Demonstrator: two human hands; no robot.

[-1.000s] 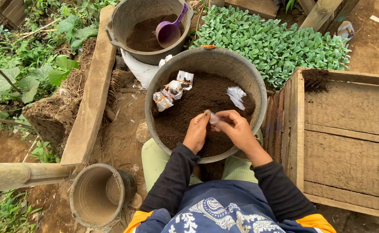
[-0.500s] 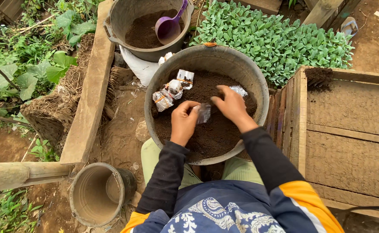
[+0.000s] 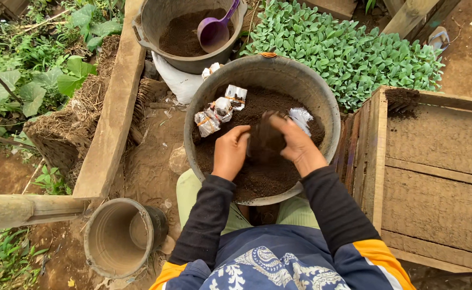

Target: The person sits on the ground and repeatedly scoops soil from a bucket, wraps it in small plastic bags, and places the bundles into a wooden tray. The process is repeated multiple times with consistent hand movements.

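A large grey basin (image 3: 322, 91) holds dark soil (image 3: 263, 180). Both my hands are over it, close together. My left hand (image 3: 229, 151) is curled, its fingers pinching a small clear plastic bag that is now mostly hidden. My right hand (image 3: 299, 144) is cupped around a dark handful of soil (image 3: 265, 140) pressed against the left hand's fingers. Bundles of small plastic bags tied with orange bands (image 3: 217, 111) lie on the soil at the back left. One loose clear bag (image 3: 302, 117) lies just beyond my right hand.
A second tub (image 3: 150, 32) with soil and a purple scoop (image 3: 214, 29) stands behind the basin. Green seedlings (image 3: 349, 51) fill the back right. A wooden crate (image 3: 435, 172) is at the right, a plank (image 3: 112, 107) at the left, an empty bucket (image 3: 115, 239) lower left.
My right hand reached to the far side of the soil, then drew back with a handful and brought it against the bag in my left hand. The bag is now covered by soil.
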